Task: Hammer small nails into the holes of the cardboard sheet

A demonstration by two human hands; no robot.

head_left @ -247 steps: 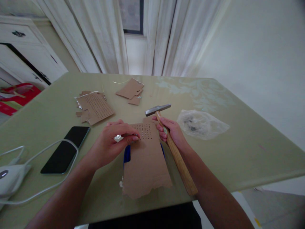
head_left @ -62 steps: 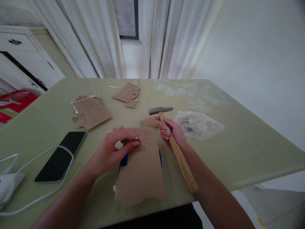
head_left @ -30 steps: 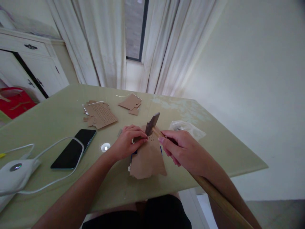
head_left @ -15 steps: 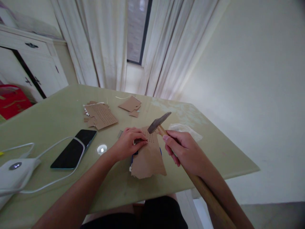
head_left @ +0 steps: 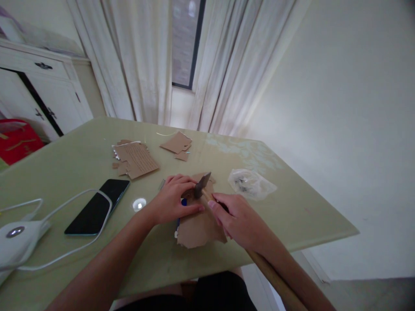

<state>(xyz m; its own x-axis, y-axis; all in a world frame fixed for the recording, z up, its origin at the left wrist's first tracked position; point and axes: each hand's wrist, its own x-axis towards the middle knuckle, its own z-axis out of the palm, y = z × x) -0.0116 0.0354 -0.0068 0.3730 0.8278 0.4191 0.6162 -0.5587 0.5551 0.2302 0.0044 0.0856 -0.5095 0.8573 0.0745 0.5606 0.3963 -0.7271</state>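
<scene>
A piece of brown cardboard [head_left: 198, 231] with a torn near edge lies on the table, and something blue shows from beneath its left side. My left hand [head_left: 171, 196] rests over the cardboard's left edge, thumb and fingers apart. Whether a small thing sits between its fingertips is hidden by the hammer head. My right hand [head_left: 238, 218] is closed around the wooden handle of a hammer [head_left: 202, 185], whose long shaft runs back under the forearm. The metal head is down at the cardboard, right beside my left fingers.
Other cardboard pieces, one with rows of small holes [head_left: 138, 160] and one plain [head_left: 177, 142], lie farther back. A clear plastic bag [head_left: 251, 183] with dark bits lies right. At left are a phone [head_left: 97, 209], a white cable and a white device [head_left: 19, 237].
My right hand has brought the hammer down and left onto the cardboard. My left thumb has spread away from the fingers. The plastic bag shows more fully now.
</scene>
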